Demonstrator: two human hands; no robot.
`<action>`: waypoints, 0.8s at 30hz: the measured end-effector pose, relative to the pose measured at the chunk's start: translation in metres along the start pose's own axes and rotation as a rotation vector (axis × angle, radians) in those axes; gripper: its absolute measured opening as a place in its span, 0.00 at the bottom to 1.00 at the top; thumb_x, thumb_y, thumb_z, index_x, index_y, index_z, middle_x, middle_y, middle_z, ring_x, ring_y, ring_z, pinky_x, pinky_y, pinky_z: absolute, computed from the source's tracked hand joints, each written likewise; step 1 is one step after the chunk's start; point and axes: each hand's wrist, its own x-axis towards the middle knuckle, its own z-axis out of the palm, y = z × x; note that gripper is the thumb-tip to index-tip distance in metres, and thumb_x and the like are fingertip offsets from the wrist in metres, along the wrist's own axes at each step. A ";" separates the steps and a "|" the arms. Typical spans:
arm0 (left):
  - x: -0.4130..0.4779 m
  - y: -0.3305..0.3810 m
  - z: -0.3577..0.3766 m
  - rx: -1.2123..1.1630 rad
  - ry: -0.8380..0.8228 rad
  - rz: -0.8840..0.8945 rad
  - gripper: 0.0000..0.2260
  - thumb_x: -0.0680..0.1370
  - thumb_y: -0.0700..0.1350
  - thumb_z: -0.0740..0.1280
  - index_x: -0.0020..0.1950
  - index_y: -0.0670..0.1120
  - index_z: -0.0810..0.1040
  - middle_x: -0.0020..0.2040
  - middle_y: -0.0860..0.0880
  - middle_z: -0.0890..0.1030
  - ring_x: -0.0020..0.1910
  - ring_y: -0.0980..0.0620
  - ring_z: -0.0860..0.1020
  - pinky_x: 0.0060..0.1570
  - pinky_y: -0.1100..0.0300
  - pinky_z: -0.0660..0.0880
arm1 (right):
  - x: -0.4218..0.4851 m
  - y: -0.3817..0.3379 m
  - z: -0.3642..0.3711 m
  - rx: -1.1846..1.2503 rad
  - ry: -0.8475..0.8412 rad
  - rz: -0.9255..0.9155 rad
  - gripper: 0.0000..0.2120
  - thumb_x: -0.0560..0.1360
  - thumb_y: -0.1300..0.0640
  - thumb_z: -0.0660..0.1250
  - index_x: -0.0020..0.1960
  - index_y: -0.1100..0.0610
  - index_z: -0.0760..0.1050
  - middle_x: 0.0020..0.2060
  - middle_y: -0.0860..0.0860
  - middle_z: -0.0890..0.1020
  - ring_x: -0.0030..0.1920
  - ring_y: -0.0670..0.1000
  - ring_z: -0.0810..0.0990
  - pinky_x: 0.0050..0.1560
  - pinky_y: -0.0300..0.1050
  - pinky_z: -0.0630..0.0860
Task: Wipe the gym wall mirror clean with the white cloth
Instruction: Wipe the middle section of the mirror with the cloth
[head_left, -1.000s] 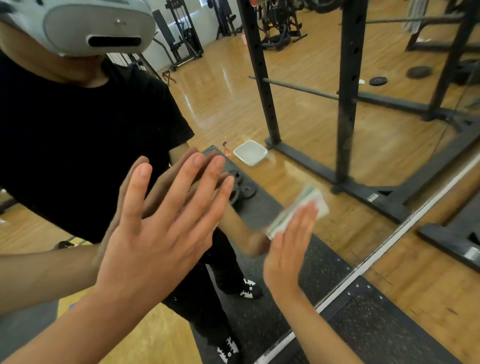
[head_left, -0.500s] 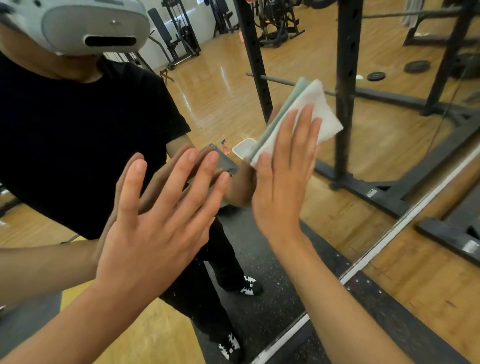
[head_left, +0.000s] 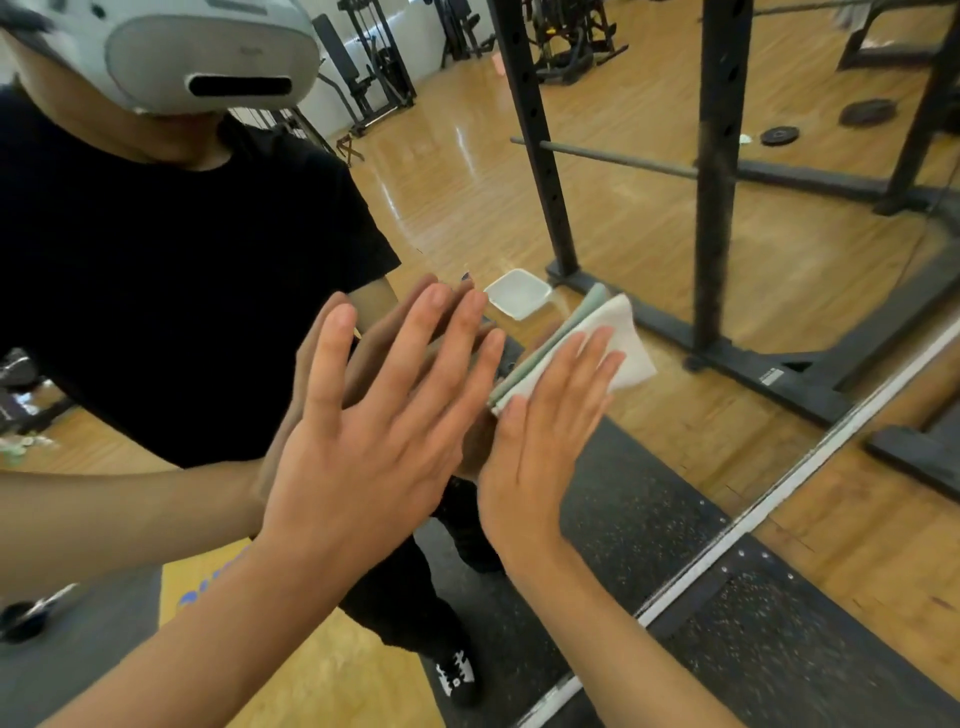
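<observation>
The wall mirror (head_left: 649, 234) fills most of the view and reflects the gym and a person in a black shirt. My left hand (head_left: 363, 431) lies flat against the glass with fingers spread and straight. My right hand (head_left: 545, 431) presses the folded white cloth (head_left: 623, 338) flat onto the mirror just right of the left hand, fingers straight. Part of the cloth lies hidden under my fingers; its reflection shows as a pale green edge.
The mirror's metal bottom edge (head_left: 779, 499) runs diagonally at lower right, with black rubber matting (head_left: 779, 649) and wood floor below it. Reflected in the glass are a black power rack (head_left: 717, 182), a white tray (head_left: 517, 293) on the floor and weight plates.
My right hand swept the cloth up the mirror, then back down to mid height beside the left hand. The left hand has stayed flat on the glass.
</observation>
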 end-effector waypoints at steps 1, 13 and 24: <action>-0.001 -0.003 0.000 0.077 -0.009 0.037 0.32 0.86 0.52 0.57 0.87 0.43 0.52 0.87 0.41 0.47 0.85 0.39 0.49 0.81 0.35 0.38 | -0.010 0.001 0.002 -0.029 -0.026 -0.086 0.29 0.88 0.46 0.42 0.85 0.54 0.39 0.85 0.54 0.42 0.85 0.60 0.40 0.82 0.69 0.44; -0.049 -0.019 -0.050 -0.210 0.009 0.027 0.28 0.80 0.55 0.65 0.78 0.44 0.72 0.83 0.37 0.63 0.83 0.36 0.58 0.82 0.38 0.49 | -0.027 0.023 -0.006 -0.105 -0.075 -0.066 0.29 0.88 0.41 0.40 0.84 0.48 0.35 0.84 0.48 0.39 0.85 0.54 0.38 0.83 0.65 0.45; -0.155 -0.071 -0.056 0.051 -0.099 0.080 0.39 0.82 0.63 0.61 0.87 0.44 0.55 0.86 0.36 0.49 0.85 0.36 0.49 0.83 0.40 0.38 | -0.013 0.023 -0.017 -0.094 -0.087 -0.019 0.34 0.88 0.42 0.48 0.85 0.51 0.36 0.85 0.50 0.39 0.85 0.50 0.39 0.83 0.64 0.46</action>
